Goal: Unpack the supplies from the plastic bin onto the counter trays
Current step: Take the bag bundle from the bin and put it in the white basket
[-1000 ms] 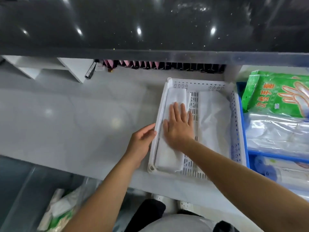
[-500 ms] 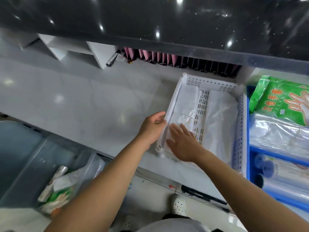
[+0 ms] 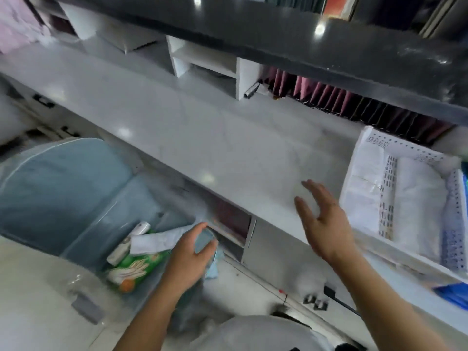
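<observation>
A translucent blue-grey plastic bin (image 3: 63, 198) stands low at the left, below the counter. Inside it lie a green glove pack (image 3: 136, 264), a white flat packet (image 3: 154, 240) and a white bottle (image 3: 126, 245). My left hand (image 3: 190, 254) grips the bin's near right corner, thumb and fingers curled over the rim. My right hand (image 3: 326, 224) hovers above the counter's front edge with fingers spread, holding nothing. At the right, the white perforated tray (image 3: 349, 178) holds two white wrapped packs (image 3: 364, 188).
The pale counter (image 3: 202, 138) runs diagonally between bin and tray. White cubby shelves (image 3: 202, 62) and a row of pink and dark folders (image 3: 316, 92) line its back under a black ledge. A blue tray's corner (image 3: 453, 292) shows at the far right.
Both hands have left the white tray. The view swung left and down to the bin. My left hand dropped onto the bin's corner; my right hand lifted off the pack.
</observation>
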A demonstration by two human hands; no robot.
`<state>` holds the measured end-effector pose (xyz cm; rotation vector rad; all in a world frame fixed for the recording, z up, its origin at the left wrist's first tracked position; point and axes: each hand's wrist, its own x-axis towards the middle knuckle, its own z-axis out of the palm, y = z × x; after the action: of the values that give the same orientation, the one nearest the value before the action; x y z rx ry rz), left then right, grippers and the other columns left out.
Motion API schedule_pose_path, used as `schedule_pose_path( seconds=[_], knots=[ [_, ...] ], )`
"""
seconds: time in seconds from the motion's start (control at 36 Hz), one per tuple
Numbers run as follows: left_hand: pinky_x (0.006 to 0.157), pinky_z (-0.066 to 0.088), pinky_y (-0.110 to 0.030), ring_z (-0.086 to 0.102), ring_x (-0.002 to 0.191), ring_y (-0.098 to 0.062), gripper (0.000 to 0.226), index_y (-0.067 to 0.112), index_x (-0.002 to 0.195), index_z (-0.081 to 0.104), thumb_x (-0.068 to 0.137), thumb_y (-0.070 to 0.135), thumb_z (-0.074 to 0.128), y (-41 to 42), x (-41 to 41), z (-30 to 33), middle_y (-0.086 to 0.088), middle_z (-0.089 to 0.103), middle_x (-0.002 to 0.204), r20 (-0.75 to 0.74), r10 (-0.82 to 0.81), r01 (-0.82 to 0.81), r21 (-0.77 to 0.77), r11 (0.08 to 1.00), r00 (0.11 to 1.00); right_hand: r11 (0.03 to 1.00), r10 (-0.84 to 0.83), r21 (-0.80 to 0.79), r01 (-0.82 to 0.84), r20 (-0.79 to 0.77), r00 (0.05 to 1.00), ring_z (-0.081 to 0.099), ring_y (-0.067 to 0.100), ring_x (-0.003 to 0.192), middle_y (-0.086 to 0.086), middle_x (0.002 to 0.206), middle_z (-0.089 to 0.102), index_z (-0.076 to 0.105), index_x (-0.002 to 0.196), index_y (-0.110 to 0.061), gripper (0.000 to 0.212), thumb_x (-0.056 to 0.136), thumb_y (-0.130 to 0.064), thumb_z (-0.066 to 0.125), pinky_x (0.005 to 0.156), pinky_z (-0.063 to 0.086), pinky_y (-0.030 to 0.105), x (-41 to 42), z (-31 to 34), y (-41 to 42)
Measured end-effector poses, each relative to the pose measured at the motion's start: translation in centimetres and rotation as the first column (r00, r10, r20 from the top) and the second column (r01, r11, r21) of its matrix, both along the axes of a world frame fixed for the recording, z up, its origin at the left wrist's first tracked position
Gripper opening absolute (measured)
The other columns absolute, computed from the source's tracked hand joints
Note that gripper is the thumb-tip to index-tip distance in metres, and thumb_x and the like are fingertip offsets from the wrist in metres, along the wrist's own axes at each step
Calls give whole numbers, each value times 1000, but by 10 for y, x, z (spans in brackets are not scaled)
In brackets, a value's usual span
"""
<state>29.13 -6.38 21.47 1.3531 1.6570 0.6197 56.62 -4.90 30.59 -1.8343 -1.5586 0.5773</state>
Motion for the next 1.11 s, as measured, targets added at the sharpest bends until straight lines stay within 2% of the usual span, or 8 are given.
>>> schedule_pose_path(
  seconds=[0.11,0.22,0.33,0.56,0.75,0.97,1.06,1.11],
  knots=[
    [106,35,-33,47,131,-21,62,19,141,49,87,37,72,-27,-63,-30,-1,52,141,-168,155,-162,-31,986,974,924,350,-147,-353,-49,936,24,7,146,-24,151,32,44,138,-44,43,96,-42,54,120,21,36,-92,-23,-24],
    [107,39,-35,52,128,-27,60,17,138,55,82,24,76,-58,-103,-48,-7,58,137,-152,251,-261,-47,964,956,759,557,-380,-529,-41,829,23,7,147,-13,161,20,37,148,-35,57,95,-45,56,116,28,38,-150,-47,-34],
    [105,44,-45,51,125,-27,62,20,141,50,84,25,72,-90,-125,-63,-8,54,138,-75,356,-364,-181,914,932,646,656,-434,-628,-106,747,22,-5,144,-20,157,27,44,142,-42,50,94,-46,58,107,21,6,-179,-53,-33],
    [112,34,-36,40,137,-27,67,18,147,42,88,33,71,-130,-156,-93,-9,43,149,-142,599,-603,-374,705,788,504,704,-579,-641,-154,693,37,-5,129,-20,148,42,51,136,-37,46,92,-42,62,103,27,20,-235,-101,11],
    [114,28,-35,35,141,-24,68,16,151,36,92,32,66,-123,-190,-109,-9,37,155,-201,711,-711,-439,550,674,388,776,-688,-613,-115,620,54,17,121,1,142,53,56,134,-20,48,89,-33,69,93,32,20,-313,-162,94],
    [107,33,-32,35,142,-22,73,31,154,25,93,36,65,-90,-207,-147,-4,32,159,-165,920,-789,-580,201,356,240,891,-869,-434,19,454,54,35,124,17,140,55,52,138,-11,60,84,-28,74,97,42,35,-386,-299,191],
    [98,38,-30,43,134,-20,74,35,153,25,92,32,66,-74,-208,-165,-2,37,156,-160,965,-792,-607,71,209,196,907,-924,-330,42,420,58,35,120,18,135,59,54,134,-8,59,83,-28,76,89,44,32,-402,-346,218],
    [101,40,-33,47,132,-21,72,36,152,26,92,31,66,-64,-205,-175,1,41,153,-171,976,-792,-610,5,137,165,911,-951,-261,45,411,58,34,120,18,134,59,52,135,-6,64,81,-28,78,88,44,32,-411,-376,233]
  ],
)
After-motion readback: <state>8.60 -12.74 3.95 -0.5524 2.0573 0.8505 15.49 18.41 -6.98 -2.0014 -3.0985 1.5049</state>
